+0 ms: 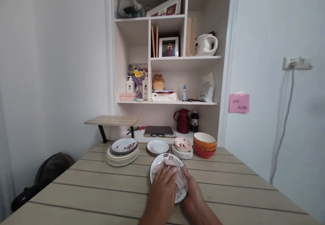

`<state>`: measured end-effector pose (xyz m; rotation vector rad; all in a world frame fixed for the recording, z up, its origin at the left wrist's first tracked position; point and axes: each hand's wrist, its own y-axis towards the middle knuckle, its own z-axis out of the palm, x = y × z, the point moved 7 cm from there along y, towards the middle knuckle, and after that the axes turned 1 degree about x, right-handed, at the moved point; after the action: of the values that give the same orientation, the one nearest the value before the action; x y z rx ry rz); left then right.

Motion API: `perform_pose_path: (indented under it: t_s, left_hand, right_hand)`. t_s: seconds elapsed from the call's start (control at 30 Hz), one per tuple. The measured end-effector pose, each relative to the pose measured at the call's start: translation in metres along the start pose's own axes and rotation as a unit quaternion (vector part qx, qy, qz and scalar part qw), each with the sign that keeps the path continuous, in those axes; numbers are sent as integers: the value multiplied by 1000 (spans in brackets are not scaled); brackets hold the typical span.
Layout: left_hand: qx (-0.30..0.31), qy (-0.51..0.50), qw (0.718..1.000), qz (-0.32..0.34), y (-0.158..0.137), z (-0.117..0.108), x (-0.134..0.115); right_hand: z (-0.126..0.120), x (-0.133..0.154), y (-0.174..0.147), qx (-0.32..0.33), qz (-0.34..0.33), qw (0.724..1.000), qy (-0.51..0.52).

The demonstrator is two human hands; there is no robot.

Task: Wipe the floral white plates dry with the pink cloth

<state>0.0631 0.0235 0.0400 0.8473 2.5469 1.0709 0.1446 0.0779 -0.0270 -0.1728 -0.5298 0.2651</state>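
Note:
A white plate (157, 161) with a dark rim and brown floral pattern is tilted toward me at the front middle of the table. My right hand (192, 191) grips its right edge, thumb on the upper side and fingers hidden below. A crumpled pale pink cloth (180, 181) lies across the plate's face. My left hand (164, 184) presses the cloth onto the plate with its fingers close together. Just behind stand a small stack of floral plates (157, 146) and small white dishes (182, 154) topped by a pink-rimmed bowl (182, 143).
At the left is a taller plate stack (123, 157); at the right are stacked orange and red bowls (204, 146). A small raised stand (111, 120) occupies the back left corner. Behind are a closed laptop (159, 130), a red jug (182, 121) and shelves.

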Motion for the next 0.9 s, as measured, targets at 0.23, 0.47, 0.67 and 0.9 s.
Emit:
perform_pose_path:
  t_s: [0.23,0.47,0.67,0.9]
  left_hand:
    - [-32,28,996,-75,2,-12,25]
    - [-55,41,996,-56,-1,-10,16]
    - [-36,5,999,5,0,-9,-1]
    - [28,-16,998,45,2,-9,-10]
  right_hand:
    - [5,-10,-5,5,11,999,-33]
    - [11,0,-12,-6,-1,1000,-10]
    - [8,8,-9,3,-15,1000,5]
    - [11,1,-11,25,-6,1000,-4]
